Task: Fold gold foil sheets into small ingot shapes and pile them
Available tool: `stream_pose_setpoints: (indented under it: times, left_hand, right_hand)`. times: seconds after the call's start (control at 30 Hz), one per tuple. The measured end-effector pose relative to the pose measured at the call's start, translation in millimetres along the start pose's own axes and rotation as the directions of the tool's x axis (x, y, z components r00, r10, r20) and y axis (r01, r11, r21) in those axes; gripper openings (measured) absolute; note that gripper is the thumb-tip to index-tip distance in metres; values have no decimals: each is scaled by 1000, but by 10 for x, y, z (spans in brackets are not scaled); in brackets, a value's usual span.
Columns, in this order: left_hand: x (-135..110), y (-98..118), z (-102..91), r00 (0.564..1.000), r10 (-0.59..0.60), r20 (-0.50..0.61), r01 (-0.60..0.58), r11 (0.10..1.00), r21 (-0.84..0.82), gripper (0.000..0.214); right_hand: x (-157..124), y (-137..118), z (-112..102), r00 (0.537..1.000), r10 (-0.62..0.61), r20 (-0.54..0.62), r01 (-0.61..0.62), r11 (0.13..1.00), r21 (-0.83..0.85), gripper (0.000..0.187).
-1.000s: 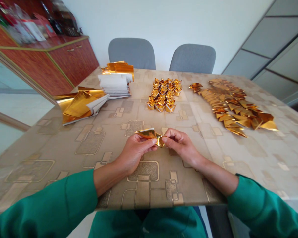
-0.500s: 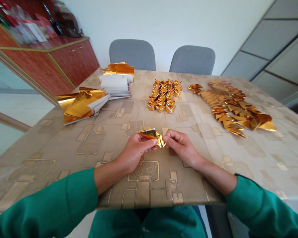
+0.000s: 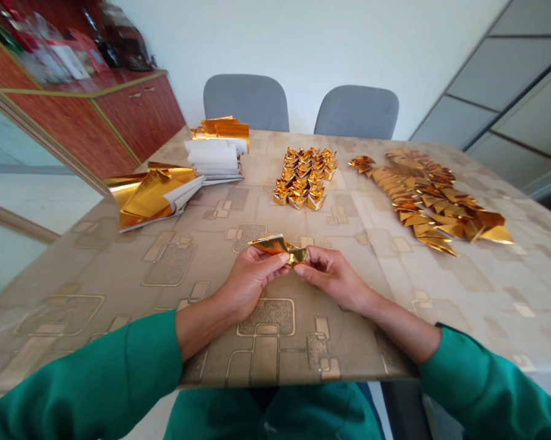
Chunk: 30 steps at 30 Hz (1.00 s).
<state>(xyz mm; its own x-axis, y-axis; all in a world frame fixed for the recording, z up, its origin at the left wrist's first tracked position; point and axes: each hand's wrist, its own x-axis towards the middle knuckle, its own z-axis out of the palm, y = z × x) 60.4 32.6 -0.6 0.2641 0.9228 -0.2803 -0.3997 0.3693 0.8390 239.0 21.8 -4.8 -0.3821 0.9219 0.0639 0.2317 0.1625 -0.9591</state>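
Both hands pinch one small folded piece of gold foil paper point(image 3: 279, 246) just above the table's near middle. My left hand point(image 3: 249, 282) grips its left half between thumb and fingers. Closed on the paper's right end, my right hand point(image 3: 334, 275) has its fingers curled over the fold. Green sleeves cover both forearms. Farther back lie a block of finished gold paper ingots point(image 3: 304, 176) and a long row of flat folded gold pieces point(image 3: 428, 198).
A patterned beige table point(image 3: 174, 269) carries loose gold sheets point(image 3: 153, 190) at the left and a white and gold paper stack point(image 3: 216, 153) behind them. Two grey chairs point(image 3: 355, 111) stand at the far side. A red cabinet point(image 3: 96, 110) is at the left.
My right hand's fingers have curled further over the paper's right end, pressing that tip down and inward. My left hand has kept its grip in about the same place.
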Motion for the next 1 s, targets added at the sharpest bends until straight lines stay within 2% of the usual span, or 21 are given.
stream_pose_setpoints:
  times: [0.1,0.23,0.43,0.57,0.77,0.9,1.0]
  left_hand:
    - [3,-14,-7,1000,14,13,-15,999,29,24]
    - [-1,-39,-8,999,34,18,-35,995,89,23]
    - [-8,-27,-5,998,61,-8,-61,996,66,21]
    - [-14,-21,-1,998,53,-20,-52,998,40,23]
    - [-11,-62,-14,996,82,34,-85,990,110,20]
    - [-5,-76,-14,995,94,26,-96,985,145,22]
    - [-4,-83,-7,995,90,33,-95,979,178,24]
  right_hand:
    - [2,-37,-12,999,23,-34,-22,999,46,38]
    - [-3,-43,-6,995,14,-102,-13,1000,9,39]
    - [-11,-62,-32,996,76,-45,-74,996,43,42]
    - [5,-66,-41,997,42,-64,-42,999,4,37]
    - [5,-33,-15,998,24,-61,-25,1000,-8,32]
    - [2,-47,-7,1000,3,-23,-3,1000,-13,31]
    - [8,-45,-1,998,3,-55,-4,1000,-22,31]
